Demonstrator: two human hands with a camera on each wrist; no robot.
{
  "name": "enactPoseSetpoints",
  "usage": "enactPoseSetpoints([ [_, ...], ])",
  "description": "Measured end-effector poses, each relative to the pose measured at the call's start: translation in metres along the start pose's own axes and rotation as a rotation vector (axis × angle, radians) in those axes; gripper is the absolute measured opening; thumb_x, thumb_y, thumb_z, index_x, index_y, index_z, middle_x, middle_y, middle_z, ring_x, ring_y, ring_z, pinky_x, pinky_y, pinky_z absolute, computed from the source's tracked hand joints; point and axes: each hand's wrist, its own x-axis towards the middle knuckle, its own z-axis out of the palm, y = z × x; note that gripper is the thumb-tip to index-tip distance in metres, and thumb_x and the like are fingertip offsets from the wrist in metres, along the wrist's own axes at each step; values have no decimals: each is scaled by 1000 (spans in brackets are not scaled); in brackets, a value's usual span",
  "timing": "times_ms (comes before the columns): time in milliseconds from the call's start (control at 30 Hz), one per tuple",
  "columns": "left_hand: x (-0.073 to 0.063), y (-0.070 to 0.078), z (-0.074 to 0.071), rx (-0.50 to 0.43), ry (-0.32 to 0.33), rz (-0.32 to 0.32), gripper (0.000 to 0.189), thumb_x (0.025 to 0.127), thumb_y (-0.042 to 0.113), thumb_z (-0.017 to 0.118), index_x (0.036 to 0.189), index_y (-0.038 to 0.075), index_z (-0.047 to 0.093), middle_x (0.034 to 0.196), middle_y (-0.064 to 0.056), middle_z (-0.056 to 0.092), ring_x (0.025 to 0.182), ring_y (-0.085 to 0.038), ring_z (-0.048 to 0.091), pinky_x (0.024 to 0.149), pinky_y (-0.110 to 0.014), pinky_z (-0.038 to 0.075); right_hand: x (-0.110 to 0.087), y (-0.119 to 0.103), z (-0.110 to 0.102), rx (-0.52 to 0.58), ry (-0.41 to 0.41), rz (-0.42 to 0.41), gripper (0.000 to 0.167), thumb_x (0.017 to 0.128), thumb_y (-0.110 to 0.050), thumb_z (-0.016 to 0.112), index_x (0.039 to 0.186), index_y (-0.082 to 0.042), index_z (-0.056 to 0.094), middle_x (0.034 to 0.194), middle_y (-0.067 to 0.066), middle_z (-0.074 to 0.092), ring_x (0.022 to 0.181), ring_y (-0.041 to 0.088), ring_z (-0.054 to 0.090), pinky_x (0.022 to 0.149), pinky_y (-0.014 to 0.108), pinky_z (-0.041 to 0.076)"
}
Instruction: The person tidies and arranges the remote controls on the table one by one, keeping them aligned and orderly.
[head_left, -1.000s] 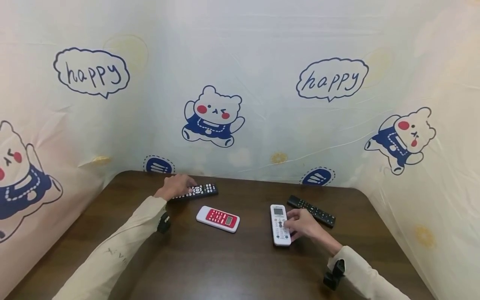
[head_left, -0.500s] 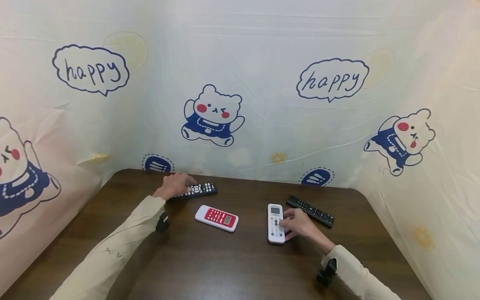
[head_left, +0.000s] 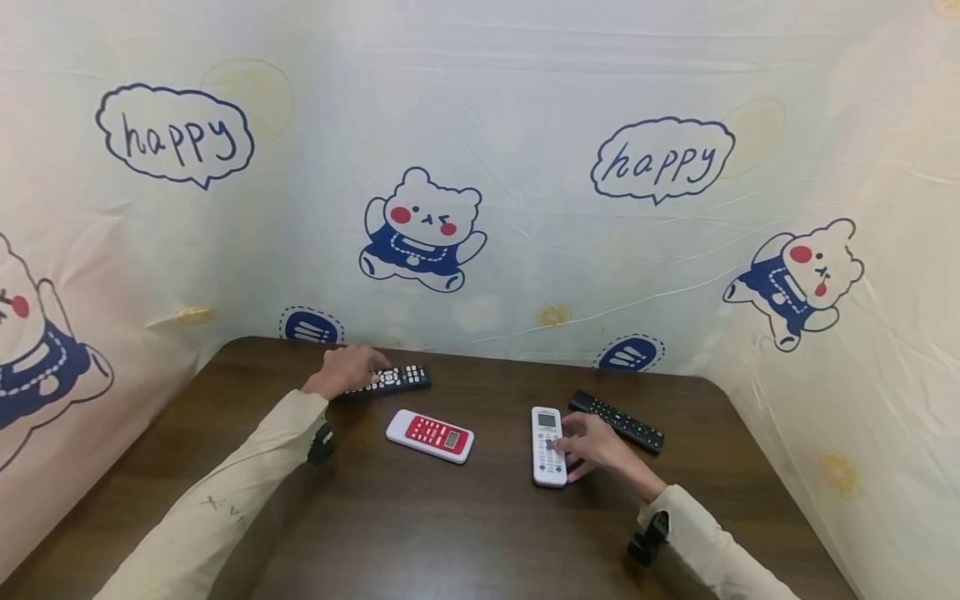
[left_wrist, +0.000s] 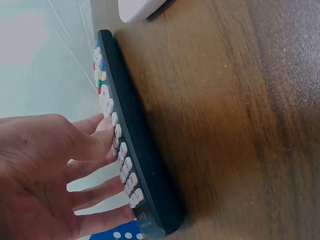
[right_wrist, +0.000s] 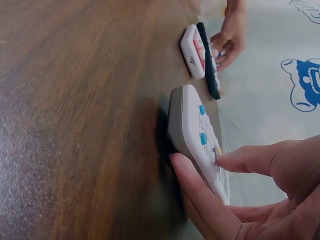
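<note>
In the head view, my left hand point(head_left: 347, 372) is at the back left on a black remote control point(head_left: 397, 379) with white buttons. The left wrist view shows the thumb point(left_wrist: 95, 145) on its button face and the other fingers at its far edge. My right hand point(head_left: 596, 446) holds a white remote control point(head_left: 550, 458) with a small grey screen. Seen from the right wrist, the thumb point(right_wrist: 250, 159) presses its face while fingers curl under its edge, with a dark shadow beneath. Between the hands lies a white remote control with a red panel point(head_left: 430, 436), untouched.
A second black remote control point(head_left: 618, 422) lies slantwise just behind my right hand. The brown wooden table point(head_left: 405, 533) carries everything. Printed curtains point(head_left: 525, 250) with bears and "happy" bubbles rise along its back and sides.
The right hand and the white remote have shifted slightly left, away from the black remote behind them. The left hand stays on its remote. The head view has drifted a little.
</note>
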Motion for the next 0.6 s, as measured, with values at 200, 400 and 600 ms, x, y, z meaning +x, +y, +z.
enactPoseSetpoints([
  [200,1,1,-3,25,0,24,34,99,9,66,133,6,71,136,-24,66,120,-43,60,97,-67,46,1,0,-3,1,-25,-10,57,95,-2,73,145,7,48,103,22,67,80,26,72,63,39,64],
  [400,2,-1,-2,18,-5,14,35,100,11,67,134,7,70,137,-25,65,119,-43,59,98,-66,45,6,4,-4,25,-40,-41,58,95,-1,73,146,7,48,103,22,69,80,26,72,65,40,64],
  [600,3,-1,0,18,-6,10,34,101,12,65,134,8,70,139,-23,65,123,-43,60,102,-69,44,9,3,-3,27,-41,-60,59,94,-1,74,147,8,47,103,23,69,82,27,71,65,41,65],
])
